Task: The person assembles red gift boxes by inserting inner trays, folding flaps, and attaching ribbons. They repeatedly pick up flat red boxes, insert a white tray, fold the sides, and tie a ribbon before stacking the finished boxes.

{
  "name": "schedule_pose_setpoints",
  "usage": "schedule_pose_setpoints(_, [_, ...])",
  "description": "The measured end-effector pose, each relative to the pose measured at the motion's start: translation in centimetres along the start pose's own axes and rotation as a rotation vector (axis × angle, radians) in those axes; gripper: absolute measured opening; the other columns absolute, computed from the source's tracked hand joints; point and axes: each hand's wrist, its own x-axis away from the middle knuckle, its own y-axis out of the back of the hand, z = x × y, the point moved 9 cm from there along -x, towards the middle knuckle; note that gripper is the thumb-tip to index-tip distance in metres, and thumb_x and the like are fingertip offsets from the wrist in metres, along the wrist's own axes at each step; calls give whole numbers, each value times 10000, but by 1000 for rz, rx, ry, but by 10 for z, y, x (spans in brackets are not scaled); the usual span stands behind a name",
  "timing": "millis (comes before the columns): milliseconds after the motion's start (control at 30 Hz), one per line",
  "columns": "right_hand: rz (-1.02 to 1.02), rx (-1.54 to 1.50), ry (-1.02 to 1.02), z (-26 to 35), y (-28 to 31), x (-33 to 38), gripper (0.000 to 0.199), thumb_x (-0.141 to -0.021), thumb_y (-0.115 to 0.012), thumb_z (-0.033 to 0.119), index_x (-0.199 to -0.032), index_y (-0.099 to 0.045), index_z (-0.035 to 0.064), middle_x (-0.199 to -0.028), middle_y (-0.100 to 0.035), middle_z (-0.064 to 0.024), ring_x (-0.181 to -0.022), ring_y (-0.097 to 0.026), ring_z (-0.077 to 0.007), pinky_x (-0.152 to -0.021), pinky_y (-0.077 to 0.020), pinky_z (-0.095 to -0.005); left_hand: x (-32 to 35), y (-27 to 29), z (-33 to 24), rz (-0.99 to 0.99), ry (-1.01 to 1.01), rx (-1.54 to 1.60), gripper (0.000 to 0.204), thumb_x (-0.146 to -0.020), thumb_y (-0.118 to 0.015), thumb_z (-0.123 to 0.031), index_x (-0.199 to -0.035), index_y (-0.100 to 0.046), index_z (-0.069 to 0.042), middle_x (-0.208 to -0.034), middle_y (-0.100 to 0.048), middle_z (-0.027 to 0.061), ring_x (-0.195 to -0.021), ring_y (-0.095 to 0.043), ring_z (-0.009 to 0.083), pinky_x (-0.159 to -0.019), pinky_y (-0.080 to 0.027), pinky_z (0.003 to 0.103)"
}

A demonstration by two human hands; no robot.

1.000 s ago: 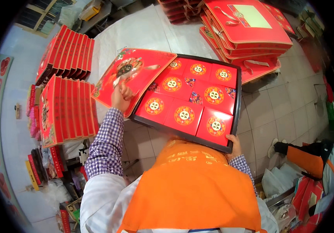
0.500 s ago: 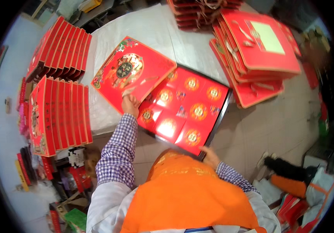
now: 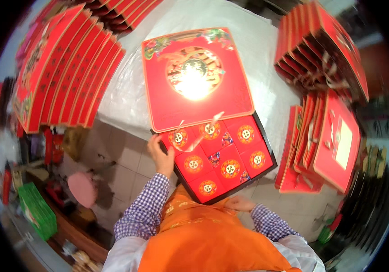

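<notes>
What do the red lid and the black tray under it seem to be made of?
The lid: probably glossy coated cardboard; it is flat and thin, and a bright glare sits on its printed face. The tray: likely rigid cardboard or thin plastic with a dark rim; the look leaves this open. The left hand touches its edge.

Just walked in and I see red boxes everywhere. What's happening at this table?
A person in an orange vest is handling a gift box. The red lid covers the far part of the black tray, leaving rows of round-labelled red packets showing. The left hand grips the tray's left edge near the lid's corner; the right hand is at its near edge. Stacks of similar red boxes stand around on the white table.
</notes>
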Motion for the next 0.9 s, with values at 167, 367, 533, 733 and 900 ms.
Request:
schedule_pose_setpoints(167, [-1208,265,561,108,276,5,318,-925,-611,183,-1161,-562,-26,-1039,-659,-165,-948,-635,-242,-787,-496,-352,30,-45,82,133,706,570,740,-915,-632,-191,-1481,-192,-4,-1375,-405,236,-1266,-440,313,-1075,-347,416])
schedule_pose_setpoints(367, [-887,-305,350,159,447,-117,743,-940,-528,520,-1495,-315,73,-1370,-493,-129,-1262,-467,-242,-993,-389,-417,6,-58,111,112,604,588,730,-961,-563,-212,-1532,-137,-57,-1478,-381,212,-1319,-445,260,-1080,-368,345])
schedule_pose_setpoints(533, [-534,-324,650,227,434,-166,590,-1011,-452,440,-1462,-336,77,-1409,-456,-54,-1286,-455,-196,-1059,-390,-338,12,-61,112,105,601,676,762,-942,-587,-204,-1540,-132,-77,-1492,-367,228,-1349,-415,276,-1095,-345,355])
schedule_pose_setpoints(733, [-618,-531,517,195,447,-184,706,-978,-493,498,-1496,-293,64,-1488,-392,-69,-1300,-449,-219,-1065,-386,-368,-11,-36,72,77,314,564,793,-913,-623,-180,-1514,-142,10,-1507,-317,262,-1411,-320,330,-1131,-292,370])
schedule_pose_setpoints(900, [-656,-561,485,198,435,-185,725,-973,-458,553,-1466,-353,31,-1441,-452,-90,-1277,-476,-231,-1058,-391,-364,-8,-27,68,48,264,475,794,-905,-634,-191,-1509,-158,9,-1505,-317,256,-1396,-338,352,-1126,-305,393])
